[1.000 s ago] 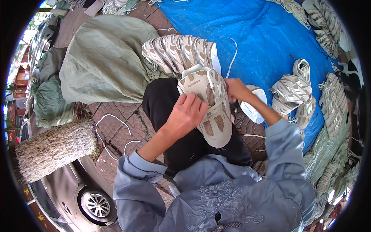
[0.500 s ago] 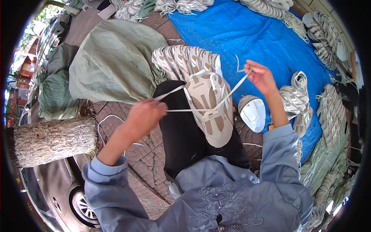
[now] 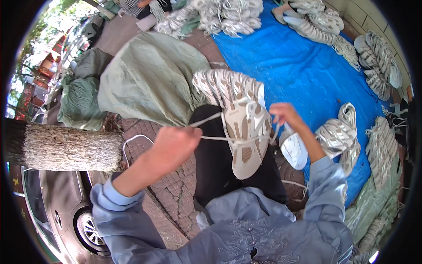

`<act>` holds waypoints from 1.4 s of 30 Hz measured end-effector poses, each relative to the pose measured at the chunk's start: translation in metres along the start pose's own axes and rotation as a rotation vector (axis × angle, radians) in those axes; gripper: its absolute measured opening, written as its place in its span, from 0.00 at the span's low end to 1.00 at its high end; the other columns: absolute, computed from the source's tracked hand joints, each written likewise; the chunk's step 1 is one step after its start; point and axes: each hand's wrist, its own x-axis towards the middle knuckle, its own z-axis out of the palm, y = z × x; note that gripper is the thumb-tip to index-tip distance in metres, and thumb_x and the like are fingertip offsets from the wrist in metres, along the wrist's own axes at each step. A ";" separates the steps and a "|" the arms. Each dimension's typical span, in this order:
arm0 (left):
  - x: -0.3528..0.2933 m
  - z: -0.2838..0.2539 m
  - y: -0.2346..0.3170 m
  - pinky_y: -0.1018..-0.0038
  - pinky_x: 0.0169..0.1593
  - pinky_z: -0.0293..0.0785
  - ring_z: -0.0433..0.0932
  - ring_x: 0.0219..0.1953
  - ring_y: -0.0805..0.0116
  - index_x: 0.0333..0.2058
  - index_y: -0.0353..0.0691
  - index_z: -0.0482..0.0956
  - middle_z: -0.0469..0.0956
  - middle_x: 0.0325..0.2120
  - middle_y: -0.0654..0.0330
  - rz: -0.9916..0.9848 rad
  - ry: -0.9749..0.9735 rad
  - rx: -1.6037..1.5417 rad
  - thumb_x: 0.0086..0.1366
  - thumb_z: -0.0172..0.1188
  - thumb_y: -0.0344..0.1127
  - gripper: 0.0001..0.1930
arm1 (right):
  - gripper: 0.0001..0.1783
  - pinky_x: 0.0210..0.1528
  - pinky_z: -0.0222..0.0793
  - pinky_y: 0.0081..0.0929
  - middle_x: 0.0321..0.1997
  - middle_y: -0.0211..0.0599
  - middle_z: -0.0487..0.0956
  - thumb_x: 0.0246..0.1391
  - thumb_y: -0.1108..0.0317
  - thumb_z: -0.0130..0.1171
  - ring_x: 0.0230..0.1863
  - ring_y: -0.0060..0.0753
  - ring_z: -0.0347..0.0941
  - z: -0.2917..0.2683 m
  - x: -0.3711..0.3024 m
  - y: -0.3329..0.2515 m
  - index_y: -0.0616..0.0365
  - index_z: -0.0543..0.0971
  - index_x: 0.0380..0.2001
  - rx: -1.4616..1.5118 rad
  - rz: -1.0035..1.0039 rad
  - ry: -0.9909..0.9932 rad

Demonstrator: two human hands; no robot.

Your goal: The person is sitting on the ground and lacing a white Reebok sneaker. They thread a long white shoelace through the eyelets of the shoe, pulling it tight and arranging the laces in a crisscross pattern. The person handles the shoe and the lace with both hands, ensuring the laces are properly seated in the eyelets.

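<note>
A beige and white shoe upper [image 3: 245,152] lies across my black-trousered lap, toe toward me, with a white shoelace [image 3: 215,138] running over its front. My left hand [image 3: 173,147] is closed on lace strands left of the upper, and two strands stretch from it to the shoe. At the upper's right edge, my right hand [image 3: 286,115] pinches the lace with fingertips close to the eyelets. Another shoe piece with a white inside [image 3: 293,151] lies below my right hand, beside my knee.
A row of nested shoe uppers [image 3: 228,86] lies beyond my knees. More uppers [image 3: 336,136] sit on the blue tarp [image 3: 299,66] to the right. A grey-green sack [image 3: 149,75] bulges at the far left, near a tree trunk [image 3: 72,146]; a parked car [image 3: 61,207] stands beyond.
My right hand has come down and inward from its raised position to the shoe's edge, and its lace has slackened. My left hand still grips its strands. The whole view has shifted slightly.
</note>
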 end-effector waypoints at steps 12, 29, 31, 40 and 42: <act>-0.009 -0.022 -0.073 0.74 0.25 0.68 0.70 0.24 0.67 0.28 0.37 0.71 0.69 0.19 0.62 -0.278 0.440 0.571 0.45 0.56 0.34 0.11 | 0.32 0.53 0.61 0.29 0.49 0.46 0.70 0.31 0.80 0.48 0.47 0.37 0.69 0.046 -0.036 0.012 0.72 0.66 0.49 0.836 -0.298 0.182; -0.084 0.153 -0.218 0.51 0.37 0.64 0.69 0.35 0.50 0.30 0.44 0.79 0.75 0.30 0.55 -0.743 -0.430 0.449 0.54 0.48 0.42 0.13 | 0.32 0.53 0.62 0.29 0.48 0.40 0.72 0.34 0.73 0.54 0.47 0.35 0.70 0.069 -0.056 0.052 0.68 0.65 0.50 0.857 -0.291 0.170; -0.096 0.156 -0.238 0.50 0.37 0.64 0.70 0.36 0.50 0.31 0.43 0.79 0.76 0.29 0.55 -0.874 -0.305 0.077 0.54 0.46 0.40 0.13 | 0.33 0.54 0.61 0.29 0.48 0.40 0.71 0.33 0.73 0.54 0.48 0.36 0.69 0.059 -0.051 0.057 0.68 0.65 0.50 0.821 -0.300 0.137; -0.118 0.160 -0.252 0.50 0.35 0.67 0.74 0.37 0.48 0.36 0.33 0.76 0.76 0.35 0.49 -0.730 -0.756 0.841 0.58 0.43 0.37 0.16 | 0.17 0.19 0.65 0.15 0.25 0.34 0.73 0.45 0.78 0.52 0.21 0.19 0.68 -0.150 -0.066 0.045 0.67 0.69 0.42 0.714 -0.193 0.476; -0.127 0.152 -0.275 0.53 0.34 0.70 0.75 0.37 0.52 0.36 0.32 0.76 0.76 0.34 0.49 -0.956 -0.532 0.320 0.59 0.42 0.36 0.16 | 0.19 0.16 0.56 0.09 0.25 0.30 0.70 0.46 0.80 0.50 0.18 0.14 0.61 -0.223 -0.092 0.022 0.68 0.65 0.45 0.619 -0.356 0.480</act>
